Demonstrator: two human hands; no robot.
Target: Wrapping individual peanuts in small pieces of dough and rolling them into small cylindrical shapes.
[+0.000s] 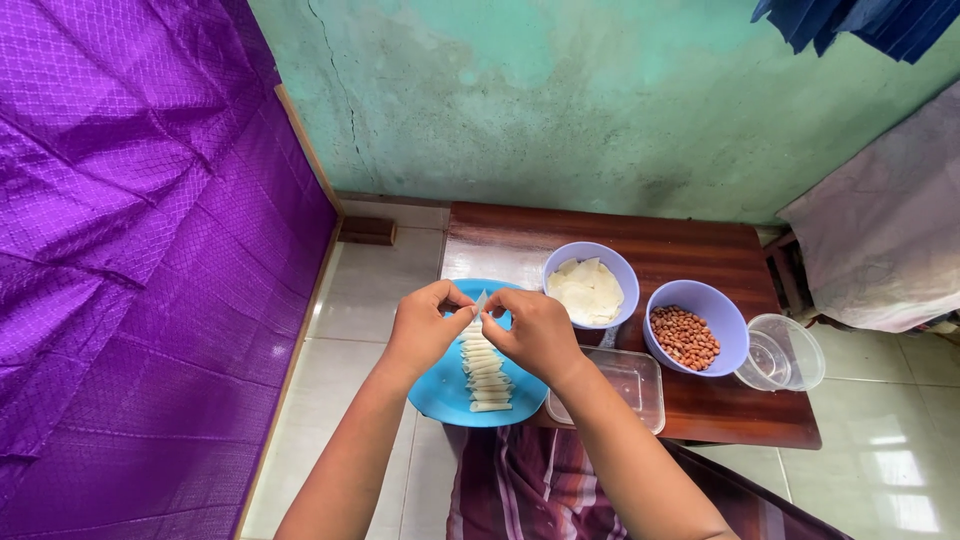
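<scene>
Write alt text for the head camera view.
Two bare hands, left hand and right hand, pinch a small pale wrapper above a blue plate lined with rolled pieces. On the low wooden table stand a bowl of pale wrappers, a bowl of peanuts and clear containers.

Small pale pastry wrapper [481, 303], thin and whitish, pinched upright between fingertips of left hand [424, 325] and right hand [537, 332]. Held just above a row of finished rolled wrappers [485, 372], pale little cylinders lying side by side down the middle of a blue plate [440, 395].
</scene>
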